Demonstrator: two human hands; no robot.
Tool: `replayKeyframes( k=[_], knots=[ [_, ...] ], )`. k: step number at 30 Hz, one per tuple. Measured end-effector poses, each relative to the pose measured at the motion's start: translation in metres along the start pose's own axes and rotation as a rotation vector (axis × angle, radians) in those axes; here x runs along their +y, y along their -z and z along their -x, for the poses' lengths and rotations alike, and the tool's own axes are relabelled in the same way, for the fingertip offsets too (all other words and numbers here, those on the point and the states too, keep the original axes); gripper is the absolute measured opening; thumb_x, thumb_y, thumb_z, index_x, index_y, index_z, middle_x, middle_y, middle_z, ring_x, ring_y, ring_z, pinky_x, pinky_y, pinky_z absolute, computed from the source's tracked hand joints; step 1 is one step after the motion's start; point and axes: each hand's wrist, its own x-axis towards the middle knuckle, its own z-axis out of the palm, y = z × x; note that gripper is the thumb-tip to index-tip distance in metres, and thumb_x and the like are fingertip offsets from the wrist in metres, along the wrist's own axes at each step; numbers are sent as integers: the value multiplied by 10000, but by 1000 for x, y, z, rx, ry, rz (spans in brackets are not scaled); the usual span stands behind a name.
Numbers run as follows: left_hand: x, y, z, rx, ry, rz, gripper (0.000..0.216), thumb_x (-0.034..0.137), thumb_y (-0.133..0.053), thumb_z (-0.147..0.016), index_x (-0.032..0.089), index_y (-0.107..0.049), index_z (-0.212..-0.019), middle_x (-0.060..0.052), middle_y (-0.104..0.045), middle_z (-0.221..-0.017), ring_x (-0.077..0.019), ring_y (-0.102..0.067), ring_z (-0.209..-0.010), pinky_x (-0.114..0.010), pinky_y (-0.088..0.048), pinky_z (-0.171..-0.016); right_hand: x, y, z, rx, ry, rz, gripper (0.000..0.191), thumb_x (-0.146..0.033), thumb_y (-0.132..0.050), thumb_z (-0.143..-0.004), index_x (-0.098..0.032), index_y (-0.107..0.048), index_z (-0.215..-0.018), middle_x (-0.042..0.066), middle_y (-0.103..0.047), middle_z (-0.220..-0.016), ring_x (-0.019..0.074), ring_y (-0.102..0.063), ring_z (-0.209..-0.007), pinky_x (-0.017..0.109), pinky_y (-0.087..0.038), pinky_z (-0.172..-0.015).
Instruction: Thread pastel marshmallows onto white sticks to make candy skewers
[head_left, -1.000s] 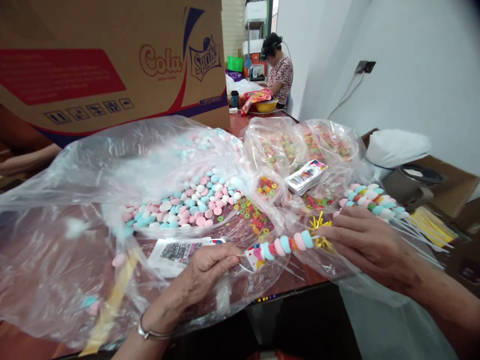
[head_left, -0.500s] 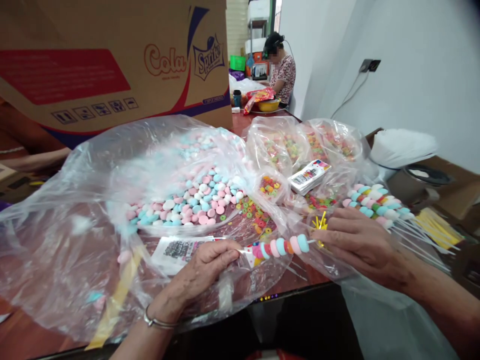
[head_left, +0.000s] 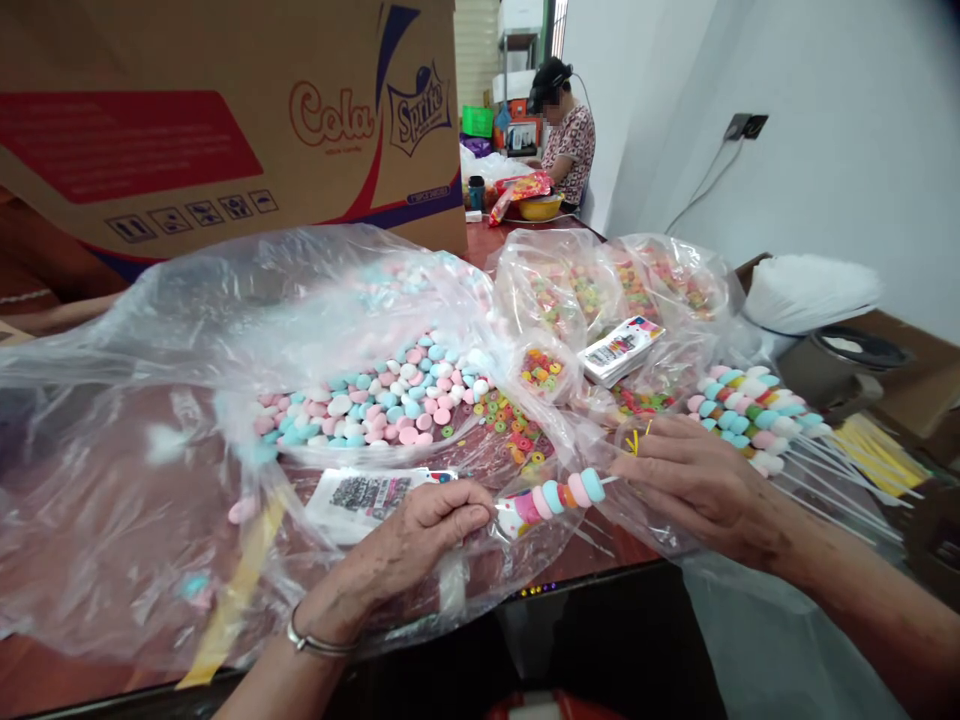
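A candy skewer (head_left: 559, 496) of pink, blue and orange pieces is held level between my hands, partly in a clear printed bag (head_left: 512, 516). My left hand (head_left: 439, 518) is closed, pinching the bag's end between thumb and forefinger. The fingers of my right hand (head_left: 694, 482) are closed at the bare white stick end of the skewer; their exact hold on it is partly hidden. Yellow twist ties (head_left: 636, 440) stand just behind the right fingertips. A stack of printed bags (head_left: 367, 505) lies beside my left hand.
Loose pink, blue and white candies (head_left: 375, 410) lie in a large clear plastic bag, with gummy rings (head_left: 517, 425) next to them. Finished skewers (head_left: 750, 405) are piled at right. A cardboard box (head_left: 225, 130) stands behind. Further back sits a person (head_left: 570, 140).
My right hand has moved slightly left and closed in on the stick end, covering part of the twist ties. The skewer has shifted a little left and tilts up slightly more.
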Motion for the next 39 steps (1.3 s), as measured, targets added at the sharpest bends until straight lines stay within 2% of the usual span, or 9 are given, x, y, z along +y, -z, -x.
replayKeyframes(
  k=[5,8,11,16,19,23,29,34,39],
  knots=[
    [24,-3,4,-134,32,-108,273,413,-522,-936,189,-668,-993,6,-634,-887,-164,-543,-805,-224,-389,-697,2,1,-2,-1,-3,-5,239,-194,-442,-962,-193,-671,-1032,46,-658,-806,184,-591,-818,341,-421,-816],
    [38,-7,5,-128,5,-146,312,446,-540,-923,203,-659,-1077,-5,-658,-926,-182,-563,-816,-236,-392,-704,4,6,-6,-11,-5,-8,238,-196,-455,-957,-211,-672,-1053,58,-683,-906,202,-591,-949,344,-398,-859],
    [44,-14,3,-126,-8,-107,282,401,-597,-892,219,-658,-1098,-13,-680,-954,-197,-584,-826,-242,-402,-701,0,8,-13,-84,14,-75,234,-199,-450,-963,-205,-678,-1017,45,-659,-849,186,-562,-867,333,-380,-814],
    [40,-39,-7,-172,177,244,227,302,-645,-829,205,-616,-1033,46,-580,-602,-127,-492,-508,-209,-309,-472,-6,-6,-21,-208,84,-147,234,-221,-449,-970,-195,-681,-968,34,-601,-780,182,-484,-790,321,-334,-742],
    [38,-56,-8,-151,213,426,274,292,-709,-764,199,-577,-985,42,-565,-657,-123,-507,-523,-214,-355,-498,1,-12,-20,-252,114,-185,250,-225,-435,-978,-193,-683,-977,32,-597,-788,180,-480,-802,325,-332,-763],
    [39,-61,2,-53,166,276,423,324,-791,-701,214,-594,-1059,-2,-628,-818,-161,-545,-660,-219,-388,-544,15,-6,-16,-253,133,-235,245,-248,-449,-980,-193,-686,-1001,32,-612,-799,175,-494,-809,311,-343,-763],
    [36,-50,17,-180,280,97,291,416,-759,-723,204,-613,-860,60,-503,-564,-104,-430,-428,-200,-265,-372,18,7,-18,-314,144,-201,234,-240,-475,-971,-224,-691,-1059,33,-634,-835,179,-510,-829,314,-348,-774],
    [25,-43,15,-257,343,253,333,379,-775,-706,196,-577,-902,90,-474,-567,-66,-395,-406,-161,-284,-355,5,7,-26,-285,217,-65,270,-197,-414,-973,-199,-682,-1008,40,-605,-789,193,-455,-785,340,-320,-745],
    [23,-52,2,-314,354,486,370,292,-824,-635,183,-564,-875,80,-552,-563,-76,-476,-423,-158,-355,-388,-15,-15,-30,-251,275,-129,261,-223,-418,-979,-192,-661,-890,24,-595,-746,179,-437,-745,333,-298,-705]
  ],
)
